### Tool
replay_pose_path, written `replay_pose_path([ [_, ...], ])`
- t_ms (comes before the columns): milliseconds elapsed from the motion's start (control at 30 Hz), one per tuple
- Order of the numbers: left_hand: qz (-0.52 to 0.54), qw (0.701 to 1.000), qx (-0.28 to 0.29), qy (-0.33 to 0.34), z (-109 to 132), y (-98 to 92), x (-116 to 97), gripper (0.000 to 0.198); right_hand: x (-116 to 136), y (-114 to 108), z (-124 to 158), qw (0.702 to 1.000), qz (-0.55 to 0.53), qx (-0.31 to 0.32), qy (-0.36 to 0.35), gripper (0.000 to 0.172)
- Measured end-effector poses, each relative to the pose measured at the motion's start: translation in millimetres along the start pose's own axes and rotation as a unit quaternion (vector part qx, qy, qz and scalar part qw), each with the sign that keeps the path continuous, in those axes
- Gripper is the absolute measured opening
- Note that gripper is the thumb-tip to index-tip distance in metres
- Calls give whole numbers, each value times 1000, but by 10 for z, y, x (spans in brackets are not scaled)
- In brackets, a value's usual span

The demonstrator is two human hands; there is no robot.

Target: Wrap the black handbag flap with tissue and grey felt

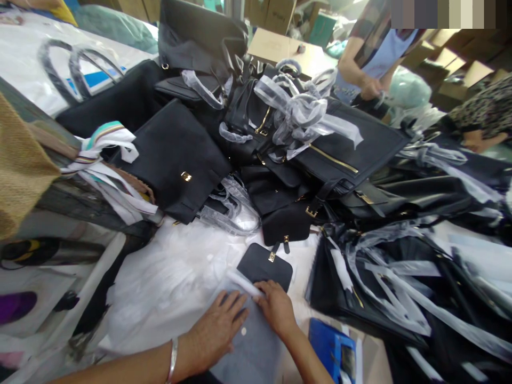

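Observation:
My left hand (216,330) lies flat, fingers stretched, on a translucent plastic-wrapped flat item (248,346) at the near edge of the table. My right hand (276,306) rests beside it with fingers curled at the wrapping's folded top edge (244,282). Under that fold a small black pouch (264,265) with a gold clasp sticks out. White tissue paper (168,288) covers the table around it.
A heap of black handbags (320,154) with gold hardware and plastic-wrapped handles fills the middle and right. A blue card (332,349) lies near my right wrist. Another person (372,58) works at the far side; cardboard boxes (280,45) stand behind.

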State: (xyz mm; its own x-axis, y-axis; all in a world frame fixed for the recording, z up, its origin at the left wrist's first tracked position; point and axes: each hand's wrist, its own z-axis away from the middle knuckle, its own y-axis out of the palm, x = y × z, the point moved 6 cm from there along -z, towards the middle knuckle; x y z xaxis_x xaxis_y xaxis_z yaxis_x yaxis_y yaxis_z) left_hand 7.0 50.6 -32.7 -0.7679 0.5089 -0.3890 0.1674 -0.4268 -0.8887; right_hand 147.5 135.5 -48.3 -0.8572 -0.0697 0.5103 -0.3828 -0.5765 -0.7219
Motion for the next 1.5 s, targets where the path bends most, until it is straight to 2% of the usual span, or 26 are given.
replay_pose_path([
  [67, -1, 1000, 0, -4, 5, 9, 3, 79, 30, -12, 8, 1000, -1, -22, 6, 25],
  [200, -7, 1000, 2, -3, 12, 51, 7, 78, 50, -6, 45, 999, -19, -48, 8, 10],
  [333, -4, 1000, 15, 1, 15, 95, 0, 76, 31, 35, 75, 998, -19, -55, 8, 11],
  [467, 4, 999, 34, -11, 15, 131, -12, 77, 41, 49, 67, 998, 29, -61, 6, 9],
  [600, 11, 998, 50, -25, 13, 128, -45, 86, 50, 30, 95, 995, 81, -60, 3, 14],
  [833, 4, 996, 90, -29, -5, 85, -137, 95, -48, 52, 217, 998, 63, -24, -5, 44],
  [900, 3, 996, 87, -25, -12, 116, -156, 97, -46, 32, 226, 996, 81, -37, -1, 44],
  [1000, 9, 997, 82, -9, -10, 207, -167, 99, 19, 58, 238, 990, 130, -51, 26, 36],
  [1100, 25, 996, 83, 32, 3, 348, -131, 92, 107, 240, 246, 978, 191, -46, 73, 36],
  [1200, 39, 991, 96, 89, 25, 536, -67, 78, 156, 480, 254, 970, 206, -51, 118, 52],
  [1267, 33, 988, 98, 111, 38, 638, -34, 78, 154, 579, 273, 968, 200, -60, 139, 59],
  [1367, 14, 988, 110, 106, 33, 710, -57, 82, 104, 594, 297, 972, 175, -66, 146, 59],
  [1500, -21, 991, 120, 56, -25, 592, -181, 77, 51, 468, 265, 978, 161, -74, 110, 54],
])
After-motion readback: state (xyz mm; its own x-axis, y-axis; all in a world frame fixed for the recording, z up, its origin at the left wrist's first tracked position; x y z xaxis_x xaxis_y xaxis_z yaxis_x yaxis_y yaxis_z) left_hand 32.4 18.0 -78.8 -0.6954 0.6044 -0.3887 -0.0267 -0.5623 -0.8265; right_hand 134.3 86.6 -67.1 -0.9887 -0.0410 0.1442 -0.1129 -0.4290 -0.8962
